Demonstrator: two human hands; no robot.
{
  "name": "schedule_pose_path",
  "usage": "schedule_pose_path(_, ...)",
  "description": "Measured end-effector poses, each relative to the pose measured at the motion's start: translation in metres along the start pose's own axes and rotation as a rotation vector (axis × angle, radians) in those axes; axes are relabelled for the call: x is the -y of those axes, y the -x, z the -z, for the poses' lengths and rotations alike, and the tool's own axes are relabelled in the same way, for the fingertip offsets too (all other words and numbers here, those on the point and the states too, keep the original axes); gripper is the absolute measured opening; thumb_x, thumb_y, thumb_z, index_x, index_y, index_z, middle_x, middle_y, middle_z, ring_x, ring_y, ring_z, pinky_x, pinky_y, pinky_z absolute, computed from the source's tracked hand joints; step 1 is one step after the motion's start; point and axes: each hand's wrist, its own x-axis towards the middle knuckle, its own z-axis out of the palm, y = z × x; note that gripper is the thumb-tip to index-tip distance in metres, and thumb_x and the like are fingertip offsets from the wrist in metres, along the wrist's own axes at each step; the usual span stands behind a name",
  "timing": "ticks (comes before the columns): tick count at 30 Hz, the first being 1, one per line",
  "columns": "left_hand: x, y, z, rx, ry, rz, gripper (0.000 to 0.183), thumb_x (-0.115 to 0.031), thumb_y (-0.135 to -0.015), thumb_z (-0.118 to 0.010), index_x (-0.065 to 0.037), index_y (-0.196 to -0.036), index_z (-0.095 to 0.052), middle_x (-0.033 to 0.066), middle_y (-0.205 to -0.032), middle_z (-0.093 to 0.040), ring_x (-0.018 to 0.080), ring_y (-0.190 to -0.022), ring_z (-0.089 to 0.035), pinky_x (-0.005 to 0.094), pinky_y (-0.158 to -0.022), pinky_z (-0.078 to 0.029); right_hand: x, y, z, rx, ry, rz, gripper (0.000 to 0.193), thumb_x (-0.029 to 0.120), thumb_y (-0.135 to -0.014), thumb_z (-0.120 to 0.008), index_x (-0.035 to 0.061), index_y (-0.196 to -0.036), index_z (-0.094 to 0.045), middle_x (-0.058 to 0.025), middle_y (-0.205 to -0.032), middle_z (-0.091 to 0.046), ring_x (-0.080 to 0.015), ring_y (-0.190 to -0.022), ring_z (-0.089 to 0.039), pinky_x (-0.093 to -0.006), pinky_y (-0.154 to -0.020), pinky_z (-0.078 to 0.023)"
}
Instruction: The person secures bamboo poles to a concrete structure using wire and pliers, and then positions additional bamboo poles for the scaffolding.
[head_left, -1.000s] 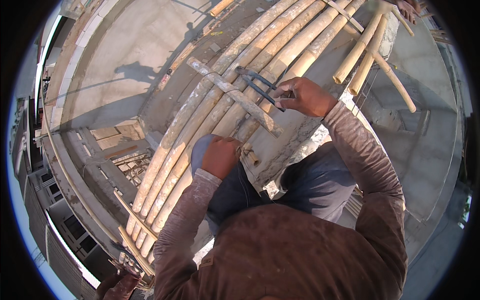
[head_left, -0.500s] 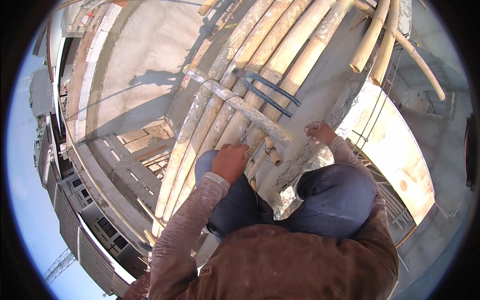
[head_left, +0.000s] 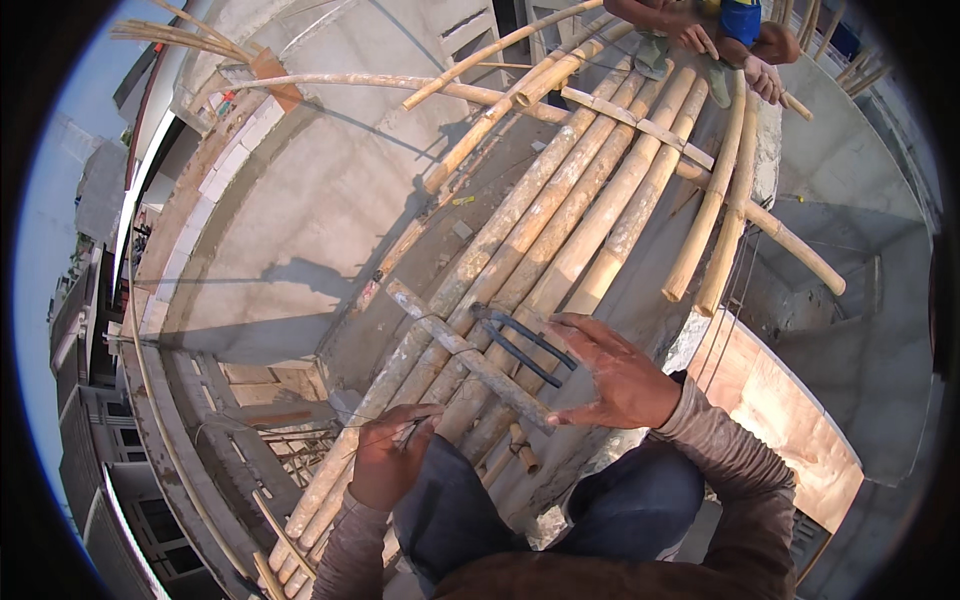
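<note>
My left hand is closed in a pinch at the near left of the bamboo poles, with a thin wire trailing from it leftward. My right hand is open, thumb and fingers spread, just right of dark pincers. The pincers lie on the poles, handles apart and pointing toward that hand. A short bamboo crosspiece lies across the poles, bound with wire, its near end close to my right thumb. Below it a short bamboo stub pokes out.
At the far end of the poles a co-worker's hands and bare feet show. Two loose bamboo poles run along the right, above a plywood sheet. A concrete slab and a wall edge lie left, with rooftops beyond.
The view has tilted up, bringing the co-worker into sight. My right hand has reached forward and spread beside the pincers. My left hand has moved left.
</note>
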Motion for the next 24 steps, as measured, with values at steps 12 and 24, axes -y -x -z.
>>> schedule_pose_path(12,-0.001,0.027,0.078,-0.477,0.493,-0.049,0.024,-0.019,-0.097,-0.061,0.005,-0.097,-0.063,0.0124,-0.089,-0.065,0.0205,-0.08,-0.065,0.0344,-0.084,-0.05,0.11,-0.046,-0.07,0.387,-0.654,-0.114,0.032,0.028,-0.097,-0.054,0.0011,-0.11,-0.063,-0.0184,-0.093,-0.067,-0.0339,-0.084,-0.066,-0.0418,-0.076,-0.053)
schedule_pose_path(24,0.022,0.025,0.09,-0.73,1.181,0.047,0.025,-0.023,-0.098,-0.059,0.0,-0.11,-0.059,0.006,-0.084,-0.063,0.019,-0.076,-0.065,0.0348,-0.073,-0.057,0.121,-0.002,-0.104,0.742,-1.426,-0.44,0.045,0.038,-0.104,-0.043,-0.0012,-0.115,-0.063,0.0018,-0.07,-0.049,-0.0105,-0.061,-0.051,-0.027,-0.066,-0.049)
